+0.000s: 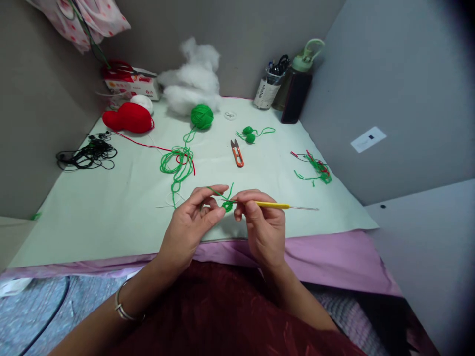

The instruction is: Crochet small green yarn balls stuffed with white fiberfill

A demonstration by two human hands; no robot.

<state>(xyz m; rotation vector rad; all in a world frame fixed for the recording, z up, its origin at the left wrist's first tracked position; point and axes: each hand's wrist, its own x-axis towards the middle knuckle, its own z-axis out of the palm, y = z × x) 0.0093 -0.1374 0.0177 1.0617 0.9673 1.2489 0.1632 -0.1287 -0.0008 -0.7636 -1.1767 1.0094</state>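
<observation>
Near the table's front edge, my left hand (pixel 195 215) pinches a small green crochet piece (pixel 227 205) between thumb and fingers. A strand of green yarn runs over its raised index finger. My right hand (pixel 263 222) grips a crochet hook (pixel 274 204) by its yellow handle, held nearly level. The hook's left tip meets the crochet piece; whether it passes through a stitch I cannot tell. Its other thin metal end points right. Loose green yarn (pixel 177 165) lies in loops beyond my left hand and leads back to a green yarn ball (pixel 202 116).
Orange thread snips (pixel 237 153) lie mid-table, near two small green crocheted balls (pixel 249 134). Yarn scraps (pixel 315 168) are at right, a black cord tangle (pixel 92 152) at left. White stuffing (pixel 193 79), red yarn (pixel 128 117), a phone (pixel 297 97) and a bottle (pixel 303 62) stand behind.
</observation>
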